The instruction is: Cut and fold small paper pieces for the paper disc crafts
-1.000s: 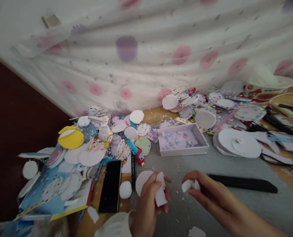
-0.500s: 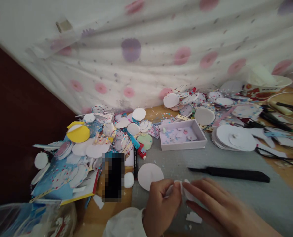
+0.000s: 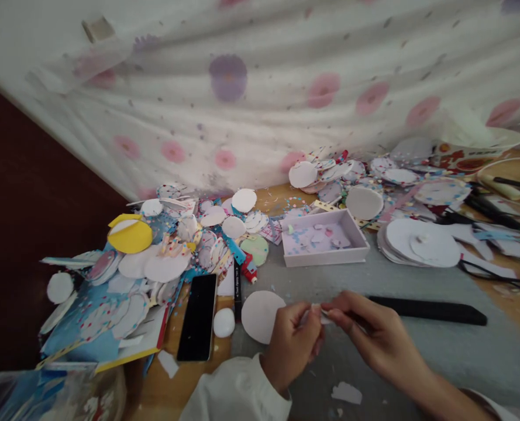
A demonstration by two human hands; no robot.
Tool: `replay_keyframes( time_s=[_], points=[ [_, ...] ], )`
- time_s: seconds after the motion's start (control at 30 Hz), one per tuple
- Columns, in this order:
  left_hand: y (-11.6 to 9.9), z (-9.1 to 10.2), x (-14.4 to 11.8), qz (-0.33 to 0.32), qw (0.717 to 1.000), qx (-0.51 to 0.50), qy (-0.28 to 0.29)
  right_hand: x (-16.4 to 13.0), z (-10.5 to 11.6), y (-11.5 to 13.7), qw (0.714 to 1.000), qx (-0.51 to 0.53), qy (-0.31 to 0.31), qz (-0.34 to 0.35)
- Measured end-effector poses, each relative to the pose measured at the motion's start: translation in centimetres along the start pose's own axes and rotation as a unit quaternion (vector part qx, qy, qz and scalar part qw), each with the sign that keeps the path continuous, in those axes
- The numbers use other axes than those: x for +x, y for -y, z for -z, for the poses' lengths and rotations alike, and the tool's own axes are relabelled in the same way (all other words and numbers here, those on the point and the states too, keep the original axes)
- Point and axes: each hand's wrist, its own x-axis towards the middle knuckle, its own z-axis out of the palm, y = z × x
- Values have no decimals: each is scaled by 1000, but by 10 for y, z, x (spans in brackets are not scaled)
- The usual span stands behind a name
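Note:
My left hand pinches a small piece of white paper between thumb and fingers. From the other side, the thumb and forefinger of my right hand close on the same piece; most of it is hidden by the fingers. A white paper disc lies on the grey mat, just left of my left hand. Behind my right hand lies a black craft knife, its tip end covered by the hand. A torn white scrap rests on the mat below my hands.
A shallow white box holding paper bits stands behind the mat's middle. Stacked white discs lie right of it. A phone, a white rounded case and a heap of decorated discs are on the left. A bowl stands back right.
My right hand's fingers have gone from stretched out to a pinch on the paper piece. That piece is now more covered by fingers. The view has shifted slightly.

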Motion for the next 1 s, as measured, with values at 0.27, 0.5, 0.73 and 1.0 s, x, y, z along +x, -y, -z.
replay_keyframes(
  time_s=[0.27,0.5,0.73,1.0],
  points=[
    [2,8,17,3,999,-42,-27,12,-18,-19,998,24,-49,-30],
    [7,-1,14,49,990,-128,-29,3,-16,-15,987,94,-54,-116],
    [8,-7,16,91,953,-290,-3,12,-9,-10,952,214,-58,-211],
    [7,13,11,-132,975,143,-106,12,2,-10,983,125,-8,-134]
  ],
)
